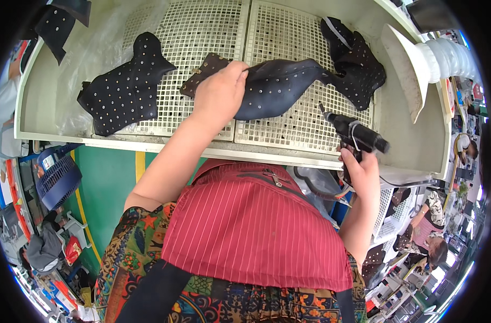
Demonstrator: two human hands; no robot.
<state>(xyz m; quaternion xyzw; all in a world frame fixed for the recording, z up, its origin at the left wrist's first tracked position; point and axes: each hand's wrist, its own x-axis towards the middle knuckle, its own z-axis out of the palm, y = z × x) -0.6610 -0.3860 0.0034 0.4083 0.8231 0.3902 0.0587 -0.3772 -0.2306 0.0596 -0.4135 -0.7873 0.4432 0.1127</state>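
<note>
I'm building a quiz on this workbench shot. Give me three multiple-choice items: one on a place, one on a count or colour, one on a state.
1. Where does the flat studded piece lie?
A. left on the grid tray
B. on the floor
C. in the right hand

2. What colour is the apron?
A. blue
B. red with thin stripes
C. white

3. What is the left hand doing?
A. hanging free
B. gripping the dark studded piece
C. holding a fan

Answers: 1 A, it rests on the white grid tray left of the hand. 2 B, red striped cloth covers the lap. 3 B, fingers close on the piece, while the right hand holds the black power tool.
</note>
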